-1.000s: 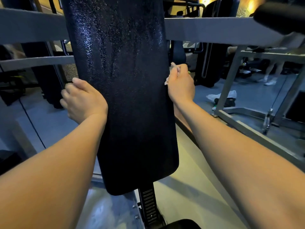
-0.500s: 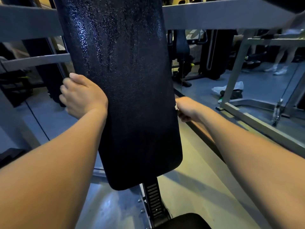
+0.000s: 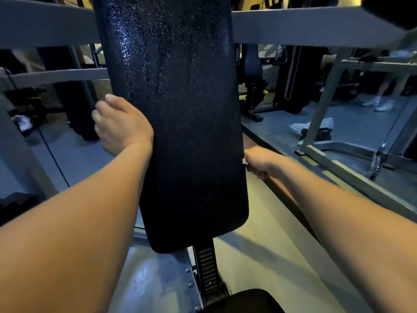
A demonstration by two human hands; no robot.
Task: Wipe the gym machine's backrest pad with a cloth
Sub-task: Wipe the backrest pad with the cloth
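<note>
The right hand (image 3: 259, 161) is bunching the cloth (image 3: 244, 159) in curled fingers against the right edge of the backrest pad (image 3: 180, 132), which is standing tall and upright just left of those fingers. The left hand (image 3: 119, 125) is clamping the opposite edge, fingers wrapped behind. Over the past second the right hand has been sliding down that edge.
</note>
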